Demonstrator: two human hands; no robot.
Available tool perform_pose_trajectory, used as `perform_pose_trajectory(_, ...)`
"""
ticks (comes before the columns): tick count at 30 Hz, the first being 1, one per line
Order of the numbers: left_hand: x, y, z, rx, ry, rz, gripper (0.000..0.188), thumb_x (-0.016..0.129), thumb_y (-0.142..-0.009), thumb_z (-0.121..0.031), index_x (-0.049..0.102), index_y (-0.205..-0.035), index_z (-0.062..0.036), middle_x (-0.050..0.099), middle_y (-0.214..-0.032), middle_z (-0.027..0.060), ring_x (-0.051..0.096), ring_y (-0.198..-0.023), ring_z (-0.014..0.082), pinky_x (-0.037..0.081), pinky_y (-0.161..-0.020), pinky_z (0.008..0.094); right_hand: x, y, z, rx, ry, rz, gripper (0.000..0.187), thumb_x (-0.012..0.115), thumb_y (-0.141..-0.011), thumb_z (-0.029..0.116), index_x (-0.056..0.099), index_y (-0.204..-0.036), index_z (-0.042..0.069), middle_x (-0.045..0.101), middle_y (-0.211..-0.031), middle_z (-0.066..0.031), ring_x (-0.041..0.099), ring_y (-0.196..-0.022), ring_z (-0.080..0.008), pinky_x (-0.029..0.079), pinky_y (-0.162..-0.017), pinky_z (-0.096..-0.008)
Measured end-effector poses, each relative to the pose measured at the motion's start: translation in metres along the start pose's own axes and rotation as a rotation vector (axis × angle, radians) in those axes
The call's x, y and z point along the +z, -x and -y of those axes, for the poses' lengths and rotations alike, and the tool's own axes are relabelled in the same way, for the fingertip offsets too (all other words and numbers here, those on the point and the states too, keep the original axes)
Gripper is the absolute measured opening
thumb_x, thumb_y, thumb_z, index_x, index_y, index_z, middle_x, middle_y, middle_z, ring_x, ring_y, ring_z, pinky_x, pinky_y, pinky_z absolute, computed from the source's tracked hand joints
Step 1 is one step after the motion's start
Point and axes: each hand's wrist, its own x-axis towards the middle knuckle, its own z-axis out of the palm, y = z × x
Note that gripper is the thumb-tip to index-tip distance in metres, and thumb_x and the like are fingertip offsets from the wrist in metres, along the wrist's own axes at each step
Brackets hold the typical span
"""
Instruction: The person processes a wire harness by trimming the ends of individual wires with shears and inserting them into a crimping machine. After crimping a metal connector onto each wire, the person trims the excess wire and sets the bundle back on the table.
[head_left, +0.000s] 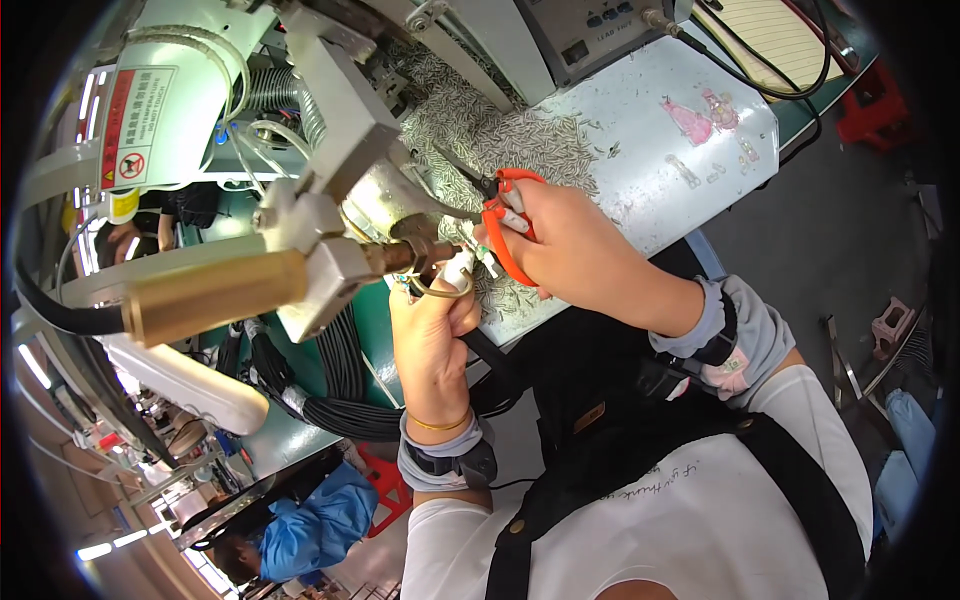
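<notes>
My right hand (565, 235) is closed round the orange-red handles of a pair of scissors (508, 190), whose dark blades are spread and point up and left over the bench. Just below and left of it, my left hand (432, 325) has its fingers pinched together beside the machine's metal tip. White material (458, 270) shows at its fingertips; whether that is a finger cover or a held part I cannot tell. A small white and green piece (488, 262) lies between the two hands. The machine's brass cylinder (215, 297) and bracket partly hide the left fingers.
Many small metal clippings (530, 150) cover the white bench top (640, 130). Bundled black cables (345, 370) lie left of my left hand. A grey control box (600, 35) stands at the back. At the lower left, a person in blue (320, 520) sits by a red stool (388, 490).
</notes>
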Motion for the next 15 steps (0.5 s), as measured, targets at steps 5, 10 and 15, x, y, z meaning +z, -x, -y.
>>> perform_pose_trajectory(5,0.0026,0.0016,-0.0019,0.008,0.007,-0.002,0.021,0.06,-0.076,-0.007,0.051,-0.092,0.0015,0.044,-0.059,-0.0021,0.029,-0.042,0.0029,0.019,-0.036,0.0181,-0.0013,-0.0014,0.0017,0.01,-0.026,0.006,0.015,0.052,-0.082,0.013,0.047,-0.08,-0.001,0.048,-0.055,-0.004,0.048,-0.04,-0.0099,0.039,-0.036,-0.0244)
perform_pose_trajectory(10,0.0039,0.0025,-0.0016,0.009,0.005,0.005,0.021,0.06,-0.076,-0.007,0.051,-0.093,0.0014,0.044,-0.059,-0.0023,0.029,-0.042,0.003,0.02,-0.037,0.0182,0.0,0.0001,0.0005,-0.006,-0.016,-0.001,0.019,0.055,-0.082,0.015,0.046,-0.078,-0.001,0.047,-0.053,-0.0036,0.048,-0.04,-0.0094,0.038,-0.036,-0.0245)
perform_pose_trajectory(15,0.0017,0.007,0.0008,0.049,-0.032,-0.023,0.022,0.058,-0.077,-0.005,0.05,-0.097,0.0017,0.046,-0.066,-0.001,0.03,-0.043,0.0032,0.021,-0.038,0.0185,0.0047,0.0043,-0.0015,-0.077,-0.024,-0.063,0.021,0.057,-0.082,0.017,0.046,-0.077,0.0,0.046,-0.052,-0.0018,0.045,-0.042,-0.0073,0.037,-0.037,-0.0231)
